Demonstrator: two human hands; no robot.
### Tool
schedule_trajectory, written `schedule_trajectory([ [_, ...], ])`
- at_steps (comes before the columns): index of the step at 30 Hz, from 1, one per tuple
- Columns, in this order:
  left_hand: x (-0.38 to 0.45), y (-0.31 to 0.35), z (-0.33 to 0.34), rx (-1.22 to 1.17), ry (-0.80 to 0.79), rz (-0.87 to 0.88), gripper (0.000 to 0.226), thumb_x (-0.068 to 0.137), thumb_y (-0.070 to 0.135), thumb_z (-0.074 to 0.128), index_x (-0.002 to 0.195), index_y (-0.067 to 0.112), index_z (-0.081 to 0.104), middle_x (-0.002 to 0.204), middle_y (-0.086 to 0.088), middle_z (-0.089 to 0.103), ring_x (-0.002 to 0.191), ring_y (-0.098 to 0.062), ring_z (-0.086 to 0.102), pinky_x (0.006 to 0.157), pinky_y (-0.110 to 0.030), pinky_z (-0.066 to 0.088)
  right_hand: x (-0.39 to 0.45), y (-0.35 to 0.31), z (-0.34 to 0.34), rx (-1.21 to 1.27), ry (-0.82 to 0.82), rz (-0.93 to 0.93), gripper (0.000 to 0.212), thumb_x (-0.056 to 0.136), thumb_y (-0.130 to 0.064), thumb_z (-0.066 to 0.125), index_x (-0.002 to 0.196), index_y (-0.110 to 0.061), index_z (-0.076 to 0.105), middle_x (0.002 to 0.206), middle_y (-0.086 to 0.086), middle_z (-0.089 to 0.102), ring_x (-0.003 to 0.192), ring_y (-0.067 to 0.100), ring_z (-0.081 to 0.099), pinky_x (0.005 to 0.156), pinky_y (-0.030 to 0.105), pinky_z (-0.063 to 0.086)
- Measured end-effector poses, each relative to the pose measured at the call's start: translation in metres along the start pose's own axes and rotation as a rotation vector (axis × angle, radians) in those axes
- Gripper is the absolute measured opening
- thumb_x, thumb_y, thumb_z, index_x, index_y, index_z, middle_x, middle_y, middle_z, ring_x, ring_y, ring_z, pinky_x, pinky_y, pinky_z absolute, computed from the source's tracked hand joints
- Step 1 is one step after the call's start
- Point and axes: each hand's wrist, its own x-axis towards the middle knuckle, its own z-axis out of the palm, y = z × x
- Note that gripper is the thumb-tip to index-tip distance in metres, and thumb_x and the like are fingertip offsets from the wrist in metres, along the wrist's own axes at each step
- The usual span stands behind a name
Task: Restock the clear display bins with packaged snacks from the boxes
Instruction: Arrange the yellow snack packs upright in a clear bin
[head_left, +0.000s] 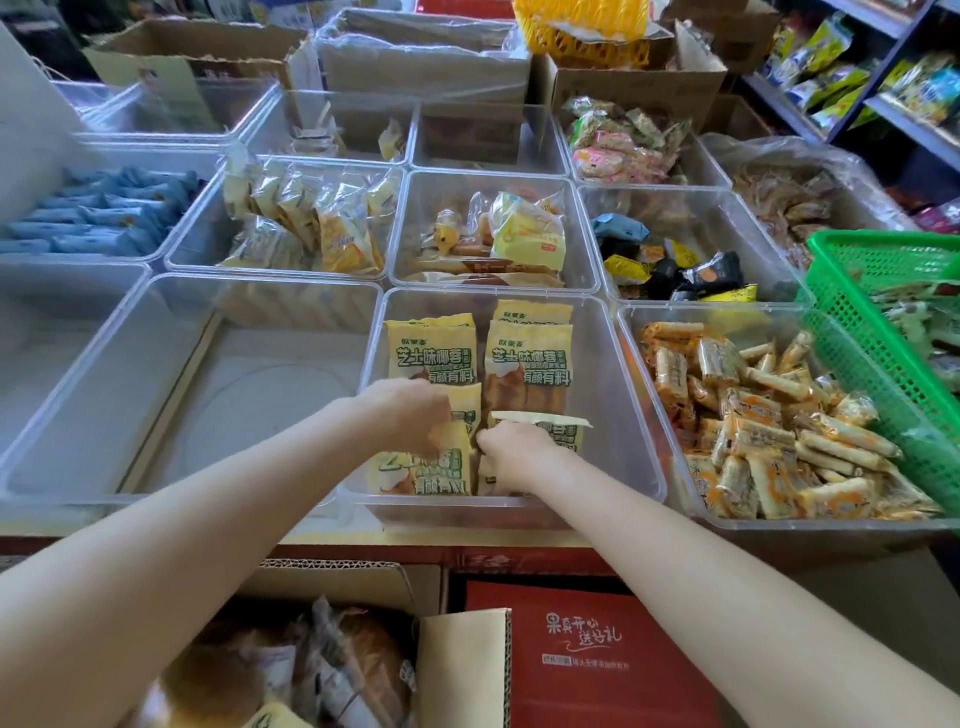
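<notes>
Head view: in the near middle clear bin (613, 395), the left hand (410, 410) grips a yellow snack packet (447, 467) while the right hand (511, 449) pinches its neighbour (563, 431). To do this well, lay both flat, labels up, in line with the two rows behind.
</notes>
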Motion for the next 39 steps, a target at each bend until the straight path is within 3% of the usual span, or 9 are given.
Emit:
schedule_trajectory([
  [3,0.001,0.014,0.015,-0.024,-0.043,0.044,0.034,0.088,0.027,0.061,0.114,0.006,0.058,0.109,-0.008,0.063,0.1,-0.022,0.061,0.083,-0.03,0.052,-0.006,0.011,-0.013,-0.003,-0.065,-0.022,0.021,0.081,-0.014,0.069,0.089,-0.008,0.051,0.093,0.007,0.057,0.077,0.021,0.053,0.055,0.026,0.04],
  [6,0.003,0.016,0.025,-0.075,-0.008,0.011,0.03,0.087,0.024,0.062,0.11,0.004,0.059,0.108,-0.009,0.064,0.1,-0.023,0.06,0.083,-0.03,0.049,-0.023,0.019,-0.027,-0.041,-0.007,-0.032,0.019,0.082,-0.005,0.062,0.071,-0.01,0.049,0.081,0.006,0.053,0.069,0.022,0.052,0.052,0.025,0.039],
  [13,0.006,0.025,0.028,-0.06,-0.005,-0.032,0.022,0.09,0.013,0.057,0.11,0.005,0.059,0.108,-0.009,0.063,0.099,-0.024,0.061,0.083,-0.03,0.052,-0.039,0.015,-0.024,-0.178,0.086,0.026,0.017,0.088,0.006,0.041,0.084,-0.01,0.043,0.078,0.005,0.045,0.075,0.027,0.049,0.064,0.032,0.04],
  [19,-0.027,-0.001,0.017,-0.064,0.05,-0.048,0.026,0.094,0.021,0.044,0.109,0.01,0.062,0.107,-0.006,0.065,0.095,-0.023,0.063,0.082,-0.035,0.054,-0.056,0.007,-0.043,-0.101,0.132,-0.007,0.004,0.09,-0.014,0.054,0.089,-0.01,0.055,0.093,0.007,0.057,0.083,0.025,0.056,0.068,0.032,0.047],
  [23,-0.059,-0.009,0.001,-0.102,0.078,-0.067,0.03,0.097,0.022,0.039,0.112,0.011,0.063,0.111,-0.004,0.065,0.1,-0.023,0.061,0.087,-0.033,0.05,-0.069,-0.014,-0.064,0.063,0.142,-0.057,0.022,0.096,-0.02,0.048,0.105,-0.007,0.063,0.106,0.008,0.064,0.093,0.025,0.061,0.078,0.033,0.049],
  [27,-0.095,-0.012,-0.013,-0.075,0.105,-0.009,0.033,0.096,0.029,0.04,0.114,0.013,0.063,0.112,-0.004,0.066,0.099,-0.021,0.063,0.09,-0.034,0.05,-0.087,-0.04,-0.075,0.173,0.145,-0.04,0.019,0.097,-0.021,0.047,0.101,-0.009,0.062,0.103,0.006,0.062,0.088,0.023,0.065,0.073,0.032,0.054],
  [31,-0.137,-0.018,-0.009,-0.151,0.145,0.076,0.026,0.093,0.02,0.046,0.111,0.016,0.064,0.112,-0.002,0.066,0.1,-0.021,0.061,0.091,-0.028,0.047,-0.112,-0.076,-0.072,0.321,0.188,-0.029,0.016,0.096,-0.021,0.052,0.092,-0.01,0.063,0.088,0.002,0.067,0.074,0.014,0.068,0.071,0.033,0.057],
  [35,-0.191,-0.032,0.009,-0.19,0.13,0.194,0.025,0.086,0.014,0.05,0.101,0.019,0.068,0.101,0.003,0.067,0.082,-0.011,0.057,0.081,-0.021,0.045,-0.137,-0.132,-0.056,0.426,0.167,-0.095,0.009,0.091,-0.019,0.059,0.09,-0.013,0.064,0.079,-0.001,0.066,0.066,0.008,0.065,0.059,0.018,0.051],
  [39,-0.24,-0.048,0.045,-0.16,0.104,0.198,0.031,0.081,0.027,0.045,0.096,0.016,0.069,0.095,-0.003,0.07,0.087,-0.023,0.064,0.084,-0.036,0.051,-0.145,-0.191,-0.012,0.301,0.078,-0.086,0.02,0.082,-0.025,0.066,0.1,-0.017,0.068,0.094,0.0,0.07,0.085,0.016,0.066,0.076,0.032,0.056],
])
